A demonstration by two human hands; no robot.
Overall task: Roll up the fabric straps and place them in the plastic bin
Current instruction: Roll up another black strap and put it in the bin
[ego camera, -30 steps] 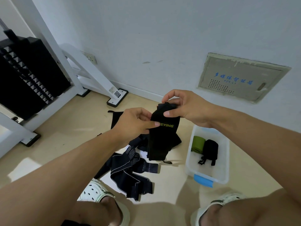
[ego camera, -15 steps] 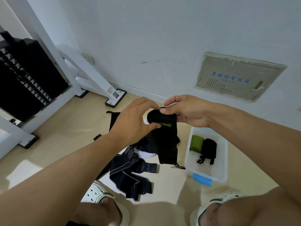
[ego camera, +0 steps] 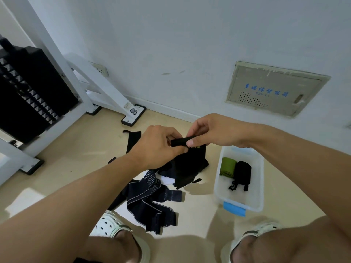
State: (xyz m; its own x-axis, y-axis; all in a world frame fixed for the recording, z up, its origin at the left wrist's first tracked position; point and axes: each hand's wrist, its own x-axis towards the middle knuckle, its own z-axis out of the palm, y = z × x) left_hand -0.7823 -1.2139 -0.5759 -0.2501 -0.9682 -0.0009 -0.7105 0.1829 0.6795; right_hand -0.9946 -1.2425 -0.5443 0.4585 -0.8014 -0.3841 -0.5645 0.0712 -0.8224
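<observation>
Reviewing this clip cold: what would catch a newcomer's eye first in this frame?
At centre, the left hand and right hand pinch the rolled top of a black strap that hangs toward the floor. To the right, a clear plastic bin holds a green roll and a black roll. Below the hands, loose dark straps lie heaped on the floor.

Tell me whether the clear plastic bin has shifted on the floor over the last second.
No. The plastic bin keeps its spot below the wall panel; its small drift in the frame matches the panel's, so only the camera moved.
</observation>
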